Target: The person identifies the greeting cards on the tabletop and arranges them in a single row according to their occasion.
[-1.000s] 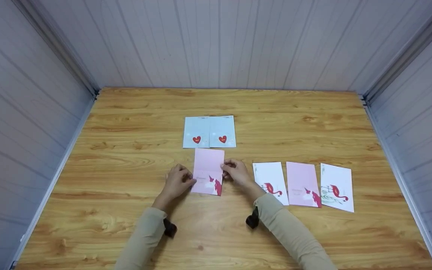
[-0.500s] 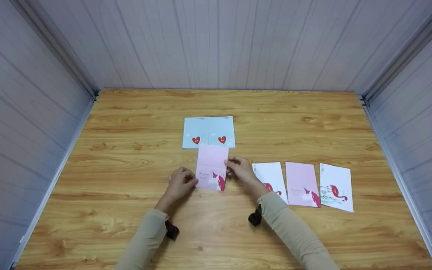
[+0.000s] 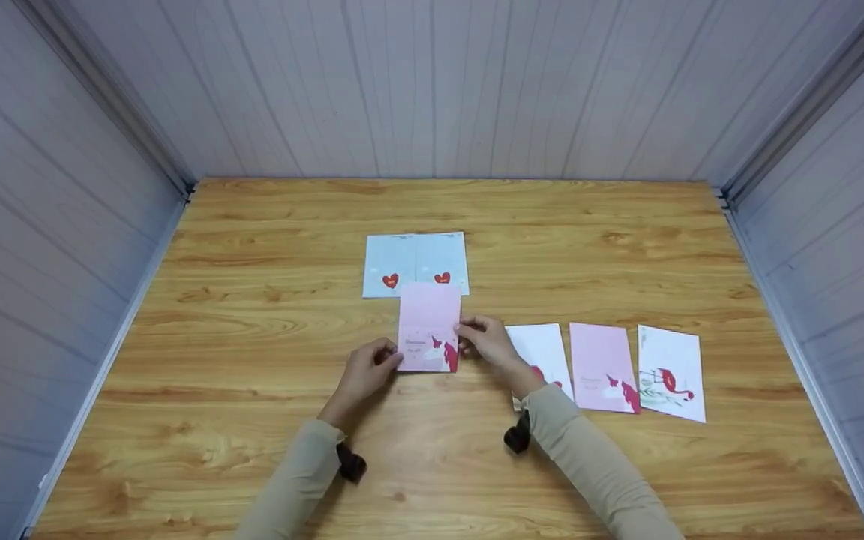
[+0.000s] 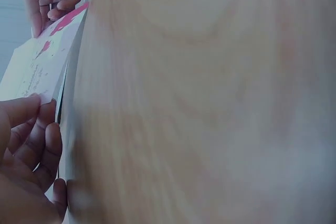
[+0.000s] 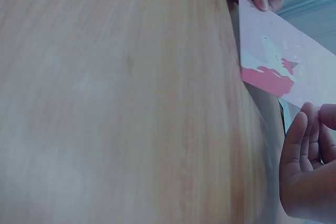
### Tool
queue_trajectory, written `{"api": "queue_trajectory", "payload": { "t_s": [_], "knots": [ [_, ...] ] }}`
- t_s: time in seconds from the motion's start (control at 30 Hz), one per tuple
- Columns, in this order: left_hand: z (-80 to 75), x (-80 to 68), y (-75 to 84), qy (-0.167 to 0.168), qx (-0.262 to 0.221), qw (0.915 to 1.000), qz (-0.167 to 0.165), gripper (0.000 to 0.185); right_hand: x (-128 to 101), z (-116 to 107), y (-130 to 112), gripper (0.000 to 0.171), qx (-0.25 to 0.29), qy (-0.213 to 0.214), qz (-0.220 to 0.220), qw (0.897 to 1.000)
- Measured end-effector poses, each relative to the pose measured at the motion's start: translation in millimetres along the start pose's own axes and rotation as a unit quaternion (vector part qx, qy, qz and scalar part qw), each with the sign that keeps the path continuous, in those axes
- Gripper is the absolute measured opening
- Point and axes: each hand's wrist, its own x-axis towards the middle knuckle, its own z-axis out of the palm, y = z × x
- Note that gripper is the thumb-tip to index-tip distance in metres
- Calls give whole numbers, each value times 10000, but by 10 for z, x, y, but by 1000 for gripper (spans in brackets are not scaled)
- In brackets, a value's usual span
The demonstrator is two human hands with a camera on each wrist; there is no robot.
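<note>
left hand (image 3: pixel 370 369): I see its fingertips pinching the left lower edge of the pink card (image 3: pixel 430 327); the left wrist view shows thumb and fingers closed on that corner.
right hand (image 3: pixel 486 341): it pinches the card's right edge, about level with the left, so both hands are equally near and I have the card between them.
pink card: held just above the desk (image 3: pixel 252 450), near its middle; long axis runs from the near edge toward the far edge, the printed red-and-white figure at the near end. Thin, flat, stiff paper, matte.
row to the right: white flamingo card (image 3: pixel 544 352), partly under my right wrist, a second pink card (image 3: pixel 603 367), another white flamingo card (image 3: pixel 670 373), lying apart toward the right edge.
blue heart cards (image 3: pixel 415 262): two pale sheets side by side, farther off; the held card's far end overlaps their near edge.
desk: glossy wood grain.
</note>
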Motion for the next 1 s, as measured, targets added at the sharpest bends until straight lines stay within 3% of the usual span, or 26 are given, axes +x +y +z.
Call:
{"api": "queue_trajectory", "payload": {
  "t_s": [0.23, 0.43, 0.67, 1.0],
  "knots": [
    [87, 70, 110, 143, -976, 9947, -278, 9, -71, -59, 11, 18, -562, -123, -217, 9981],
    [180, 141, 177, 267, -1672, 9840, -557, 13, -145, -141, -23, 25, -526, -112, -198, 9984],
    [324, 197, 253, 602, -1654, 9842, -187, 12, -161, -271, -20, 34, -358, 61, -155, 9992],
    [497, 308, 428, 309, -1592, 9865, -248, 19, -105, -482, -27, 34, -249, 555, -46, 9981]
  ]
}}
